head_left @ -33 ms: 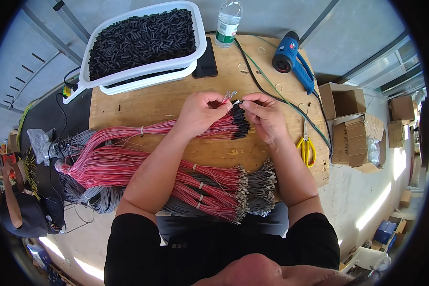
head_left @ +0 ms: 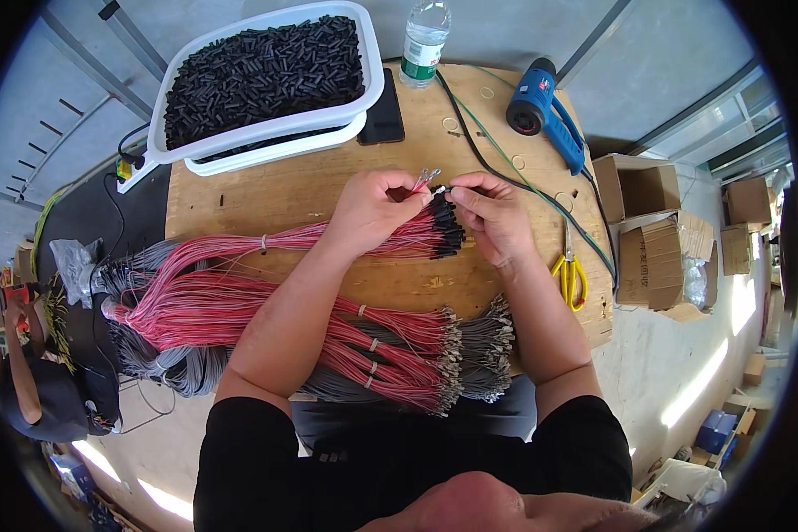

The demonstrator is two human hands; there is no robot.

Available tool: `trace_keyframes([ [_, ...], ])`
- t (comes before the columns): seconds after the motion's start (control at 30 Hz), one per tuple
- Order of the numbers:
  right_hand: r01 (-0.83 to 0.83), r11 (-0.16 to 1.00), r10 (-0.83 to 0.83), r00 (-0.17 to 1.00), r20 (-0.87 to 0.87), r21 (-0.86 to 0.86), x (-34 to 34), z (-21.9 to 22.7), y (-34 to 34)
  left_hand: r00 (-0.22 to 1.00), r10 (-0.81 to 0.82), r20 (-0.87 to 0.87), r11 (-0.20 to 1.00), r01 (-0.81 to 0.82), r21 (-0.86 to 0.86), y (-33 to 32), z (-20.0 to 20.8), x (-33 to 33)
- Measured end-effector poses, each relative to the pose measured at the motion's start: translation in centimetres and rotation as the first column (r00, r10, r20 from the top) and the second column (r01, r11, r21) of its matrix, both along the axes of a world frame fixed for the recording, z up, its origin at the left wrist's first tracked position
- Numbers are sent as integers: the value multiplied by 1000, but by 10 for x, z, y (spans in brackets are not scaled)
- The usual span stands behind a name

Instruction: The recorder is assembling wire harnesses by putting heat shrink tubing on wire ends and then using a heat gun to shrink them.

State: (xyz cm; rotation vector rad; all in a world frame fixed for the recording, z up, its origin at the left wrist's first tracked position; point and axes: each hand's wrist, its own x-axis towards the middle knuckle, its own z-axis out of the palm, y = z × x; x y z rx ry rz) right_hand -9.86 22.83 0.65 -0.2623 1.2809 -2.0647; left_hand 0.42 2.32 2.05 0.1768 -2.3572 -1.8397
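Observation:
My left hand (head_left: 372, 208) is closed in a pinch on a few red wires, whose metal terminals (head_left: 429, 176) stick out past the fingertips. Close beside it, thumb and forefinger of my right hand (head_left: 496, 220) pinch a small black tube (head_left: 449, 191) near the wire ends. Beneath both hands lies a tied bundle of red wires with black tubes (head_left: 448, 232) over its ends. Nearer to me rest more red wire bundles (head_left: 399, 328) with bare metal terminals, and grey wires (head_left: 496, 350) next to them.
A white tub (head_left: 374, 75) heaped with short black tubes (head_left: 266, 80) stands at the back left, beside a dark phone (head_left: 383, 113) and a water bottle (head_left: 424, 49). Rightward lie a blue heat gun (head_left: 536, 102), cables and yellow-handled scissors (head_left: 570, 279). Cardboard boxes (head_left: 652, 257) stand beyond the table.

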Motion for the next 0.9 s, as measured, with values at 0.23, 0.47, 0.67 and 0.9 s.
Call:
trace_keyframes([
  [0.23, -1, 1000, 1, 1000, -21, -5, 1, -1, 1, 1000, 6, -15, 1000, -7, -31, 1, 2, 1],
  [0.47, 6, 1000, -4, 996, -89, 23, 2, -1, 1, 1000, -24, -12, 998, 23, -54, 0, -3, 1],
  [0.67, -7, 1000, 9, 992, -128, 9, 1, -3, 2, 999, -48, 20, 996, 49, -69, -1, 0, 1],
  [0.9, -10, 999, 15, 992, -128, 36, 3, -1, 2, 999, -42, 13, 997, 43, -70, 0, 2, 2],
])
